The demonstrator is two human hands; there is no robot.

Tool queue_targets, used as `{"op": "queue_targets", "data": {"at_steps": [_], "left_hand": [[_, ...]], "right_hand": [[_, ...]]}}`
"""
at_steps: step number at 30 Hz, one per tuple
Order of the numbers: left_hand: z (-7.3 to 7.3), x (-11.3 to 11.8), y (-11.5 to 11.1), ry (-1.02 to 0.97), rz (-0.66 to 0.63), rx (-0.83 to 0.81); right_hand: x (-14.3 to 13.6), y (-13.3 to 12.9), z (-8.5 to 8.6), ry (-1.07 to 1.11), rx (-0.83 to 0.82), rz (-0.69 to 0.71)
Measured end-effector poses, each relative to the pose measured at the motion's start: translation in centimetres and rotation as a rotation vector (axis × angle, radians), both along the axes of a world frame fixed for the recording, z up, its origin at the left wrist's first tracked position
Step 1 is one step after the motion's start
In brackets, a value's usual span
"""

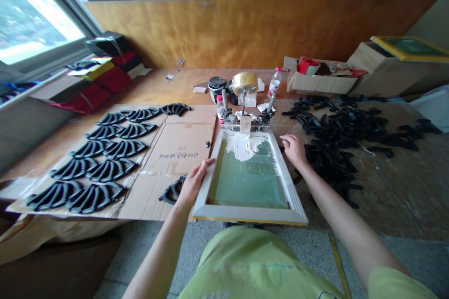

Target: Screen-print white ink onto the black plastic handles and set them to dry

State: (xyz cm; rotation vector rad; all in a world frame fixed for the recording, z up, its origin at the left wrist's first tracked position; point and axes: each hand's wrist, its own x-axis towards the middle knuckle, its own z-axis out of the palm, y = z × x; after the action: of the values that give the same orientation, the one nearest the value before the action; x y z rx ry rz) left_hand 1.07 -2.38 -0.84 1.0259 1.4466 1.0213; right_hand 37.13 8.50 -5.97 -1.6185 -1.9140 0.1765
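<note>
A framed screen (pixel 249 182) with green mesh lies in front of me, white paste (pixel 243 147) smeared over its far end. Clamps (pixel 245 124) hold its back edge. My left hand (pixel 196 178) is at the frame's left side, its fingers closed and reaching to the frame edge; what they grip is hard to make out. Just off the frame's right side is my right hand (pixel 293 149), fingers bent together near the black parts; anything in them is too small to tell. A few curved black pieces (pixel 171 191) lie on the cardboard beside my left hand.
Rows of fanned black pieces (pixel 110 169) cover the cardboard (pixel 171 149) at left. A loose black pile (pixel 340 126) spreads at right. Behind the screen stand a tape roll (pixel 244 83), a dark-lidded jar (pixel 217 86) and a bottle (pixel 275 84). An open box (pixel 321 83) sits back right.
</note>
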Motion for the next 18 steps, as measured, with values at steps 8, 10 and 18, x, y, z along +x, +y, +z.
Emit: {"op": "queue_targets", "data": {"at_steps": [8, 10, 18], "left_hand": [[-8.8, 0.4, -0.8, 0.03, -0.027, -0.1], [-9.5, 0.1, -0.7, 0.056, -0.028, -0.102], [-10.1, -0.1, -0.8, 0.04, -0.037, -0.099]], "right_hand": [[-11.5, 4.8, 4.2, -0.278, -0.064, 0.32], [-12.3, 4.0, 3.4, -0.389, -0.158, 0.326], [-8.5, -1.2, 3.0, -0.39, -0.115, 0.831]]}}
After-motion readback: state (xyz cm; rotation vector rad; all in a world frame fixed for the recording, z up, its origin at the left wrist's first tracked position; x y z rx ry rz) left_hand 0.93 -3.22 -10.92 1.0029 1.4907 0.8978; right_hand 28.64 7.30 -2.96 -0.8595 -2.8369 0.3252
